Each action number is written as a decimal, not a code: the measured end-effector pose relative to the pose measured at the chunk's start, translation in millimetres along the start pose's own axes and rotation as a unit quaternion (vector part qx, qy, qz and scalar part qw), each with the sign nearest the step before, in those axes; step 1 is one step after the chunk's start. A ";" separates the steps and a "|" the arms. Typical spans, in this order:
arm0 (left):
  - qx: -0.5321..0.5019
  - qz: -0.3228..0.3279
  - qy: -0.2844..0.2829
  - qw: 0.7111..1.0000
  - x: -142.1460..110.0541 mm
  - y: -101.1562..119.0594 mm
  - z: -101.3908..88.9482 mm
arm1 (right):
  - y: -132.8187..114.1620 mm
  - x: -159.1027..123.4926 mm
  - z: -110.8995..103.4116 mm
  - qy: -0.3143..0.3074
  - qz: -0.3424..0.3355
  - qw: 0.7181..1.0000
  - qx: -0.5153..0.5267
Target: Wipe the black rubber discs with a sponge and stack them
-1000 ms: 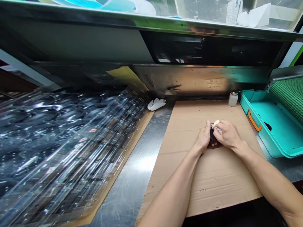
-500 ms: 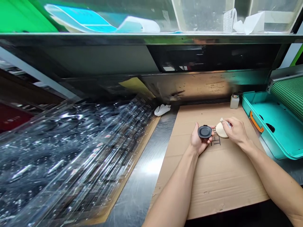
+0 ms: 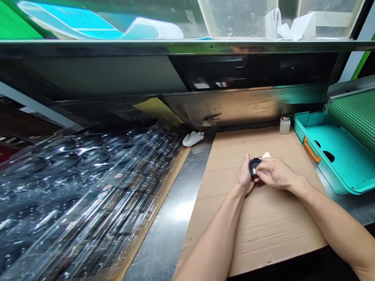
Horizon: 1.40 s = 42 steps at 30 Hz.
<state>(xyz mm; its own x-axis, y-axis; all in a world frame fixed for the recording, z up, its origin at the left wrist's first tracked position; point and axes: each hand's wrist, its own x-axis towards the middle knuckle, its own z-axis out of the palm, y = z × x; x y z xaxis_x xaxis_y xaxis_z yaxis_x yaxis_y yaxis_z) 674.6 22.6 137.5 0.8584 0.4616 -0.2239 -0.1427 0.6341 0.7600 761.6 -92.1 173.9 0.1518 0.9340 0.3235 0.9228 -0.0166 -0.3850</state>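
My left hand (image 3: pixel 243 176) is closed round a small black lid-like plastic part (image 3: pixel 252 164), its hollow face turned up and toward the right. My right hand (image 3: pixel 277 173) pinches a cream-white cloth (image 3: pixel 266 155). A small white tip of that cloth pokes out at my fingertips and touches the inside of the black part. Most of the cloth is hidden behind my right hand. Both hands are above the cardboard sheet (image 3: pixel 228 203).
At the left lie stacked clear plastic trays (image 3: pixel 96 203). A crumpled white tissue (image 3: pixel 193 138) rests beside them. Behind the cardboard's right corner stands a small bottle (image 3: pixel 284 124). Farther right, a teal bin (image 3: pixel 345 171) holds black pieces (image 3: pixel 328 156), beside a green conveyor belt (image 3: pixel 356 119).
My right hand has moved left, bringing the cloth from beside the black part onto its inner face. The black part has tilted in my left hand. The whole view has shifted slightly.
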 end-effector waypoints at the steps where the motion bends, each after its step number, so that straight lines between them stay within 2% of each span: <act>1: 0.014 -0.002 -0.016 1.000 0.7 -0.4 -0.4 | 0.4 -0.5 -2.8 0.001 0.028 0.999 -0.026; 3: 0.040 0.000 -0.029 0.999 2.0 -1.9 -1.0 | 0.0 -1.2 -4.1 0.034 0.086 0.993 -0.074; 5: 0.042 0.007 -0.009 0.999 2.9 -3.5 -1.5 | -1.2 -0.9 -1.2 0.050 0.080 0.992 -0.079; 8: 0.030 0.007 -0.002 1.000 2.9 -4.2 -2.0 | -2.0 0.3 2.5 0.018 0.037 0.998 -0.045; 12: 0.040 0.002 -0.030 0.999 2.3 -2.0 -2.3 | -1.2 0.6 -2.8 0.036 0.094 0.993 -0.069; 17: 0.054 0.012 -0.035 0.998 3.3 -2.1 -3.5 | -2.6 -1.0 -13.5 -0.013 0.109 0.992 -0.063; 21: 0.103 0.043 0.001 0.994 3.6 -6.0 -1.8 | -2.8 -2.2 -18.2 -0.049 0.114 0.991 -0.045; 23: 0.120 0.051 0.011 0.991 3.3 -6.9 -0.2 | -1.9 -2.6 -18.7 -0.044 0.128 0.989 -0.061; 27: 0.137 0.056 0.022 0.989 2.8 -6.8 1.5 | 0.9 -3.4 -17.7 -0.066 0.110 0.990 -0.053; 30: 0.160 0.052 0.022 0.986 3.4 -7.6 0.5 | 0.5 -4.0 -17.2 -0.048 0.136 0.988 -0.058; 32: 0.163 0.056 0.029 0.985 3.8 -8.4 -0.7 | -0.8 -3.9 -18.4 -0.057 0.132 0.990 -0.001; 33: 0.156 0.060 0.029 0.985 3.8 -8.6 -1.3 | -1.2 -3.4 -19.7 -0.072 0.121 0.987 0.072; 34: 0.146 0.063 0.027 0.987 3.6 -8.5 -1.8 | -0.9 -2.6 -21.4 -0.083 0.115 0.976 0.167; 35: 0.135 0.065 0.022 0.988 3.3 -8.0 -2.1 | 0.3 -1.4 -23.5 -0.079 0.119 0.952 0.271; 36: 0.127 0.065 0.015 0.990 2.7 -7.1 -2.4 | 2.4 0.1 -25.6 -0.050 0.132 0.920 0.367; 38: 0.122 0.054 0.001 0.991 1.2 -4.5 -2.4 | 9.5 3.7 -29.2 0.062 0.176 0.847 0.498; 40: 0.120 0.037 -0.009 0.992 -0.2 -1.6 -2.4 | 18.4 7.0 -30.6 0.160 0.214 0.793 0.547; 42: 0.116 0.027 -0.011 0.993 -0.9 0.4 -2.9 | 25.9 8.7 -29.3 0.205 0.241 0.774 0.548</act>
<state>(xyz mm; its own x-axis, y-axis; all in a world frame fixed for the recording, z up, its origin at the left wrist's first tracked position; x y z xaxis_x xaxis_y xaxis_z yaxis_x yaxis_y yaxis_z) 672.4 24.3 136.2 0.8639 0.4750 -0.1672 -0.0738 0.4480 0.8910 797.1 -94.9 192.0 0.6926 0.7175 0.0738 -0.0981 0.1950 -0.9759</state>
